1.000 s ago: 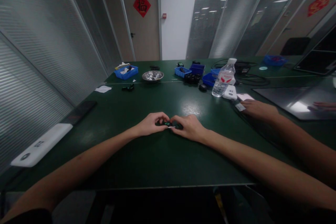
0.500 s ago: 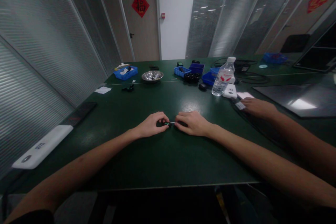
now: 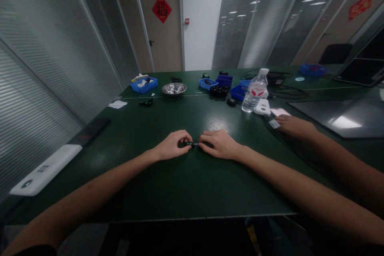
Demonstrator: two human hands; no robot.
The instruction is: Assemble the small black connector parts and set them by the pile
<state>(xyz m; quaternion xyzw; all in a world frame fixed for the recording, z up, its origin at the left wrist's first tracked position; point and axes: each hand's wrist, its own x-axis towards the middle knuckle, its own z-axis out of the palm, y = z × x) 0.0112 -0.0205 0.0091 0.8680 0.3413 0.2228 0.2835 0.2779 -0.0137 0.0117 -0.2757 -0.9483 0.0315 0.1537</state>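
My left hand point(image 3: 175, 144) rests on the green table and pinches a small dark piece with green spots point(image 3: 189, 143) between thumb and fingers. Facing it, my right hand point(image 3: 218, 144) is closed, thumb against fingers. A thin metal shaft point(image 3: 196, 144) bridges the short gap between the two hands. Its right end disappears into my right fingers, so I cannot make out what tool or part it belongs to. Both forearms lie low over the table.
At the right, another person's hand point(image 3: 295, 126) lies near a water bottle point(image 3: 255, 92) and a white device point(image 3: 263, 107). Further back stand a metal bowl point(image 3: 174, 89), a blue basket point(image 3: 144, 85) and blue bins point(image 3: 224, 81). A long white device point(image 3: 46, 171) lies left.
The camera view has tilted up slightly, so everything sits a little lower. Both hands keep almost the same pose, with the small piece and the shaft still between them.
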